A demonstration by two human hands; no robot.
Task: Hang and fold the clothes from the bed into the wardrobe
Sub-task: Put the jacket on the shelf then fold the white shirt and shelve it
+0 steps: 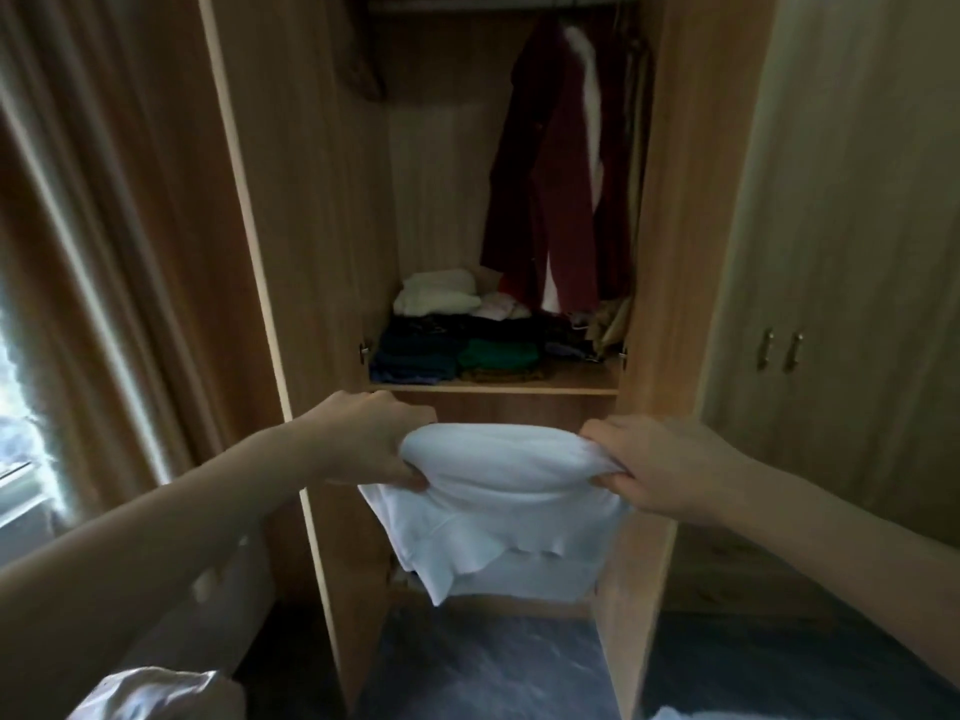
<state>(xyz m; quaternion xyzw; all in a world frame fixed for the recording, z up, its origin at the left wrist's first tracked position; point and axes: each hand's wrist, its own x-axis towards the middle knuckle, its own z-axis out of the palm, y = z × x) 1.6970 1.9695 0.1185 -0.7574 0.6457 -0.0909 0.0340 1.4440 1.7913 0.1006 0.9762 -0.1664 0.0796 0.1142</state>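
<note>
Both arms reach forward at mid-frame. Left hand [371, 441] pinches the left end of a folded white garment [498, 491], thumb under, fingers curled over the top. Right hand [657, 467] grips the right end the same way. Garment is held in the air between them, in front of the open wardrobe [322, 200], below its shelf edge [493, 391]. Loose layers of the white cloth hang down from the fold, lower centre of frame.

On the shelf, centre of frame: stacks of folded clothes. Dark blue stack [415, 356] at left, green piece [501, 356] beside it, cream knit [436, 293] on top behind. They fill most of the shelf width.

Above right in the wardrobe: a dark red garment [550, 189] hangs from the rail [493, 2], its hem reaching down to the stacks.

Both wardrobe doors stand open, one on each side of the arms. Right of frame: closed cupboard doors with two metal handles [779, 350]. Left edge: curtain [104, 200] and window. Dark floor [483, 667] at bottom centre. White cloth [156, 693] at the bottom left corner, blurred.
</note>
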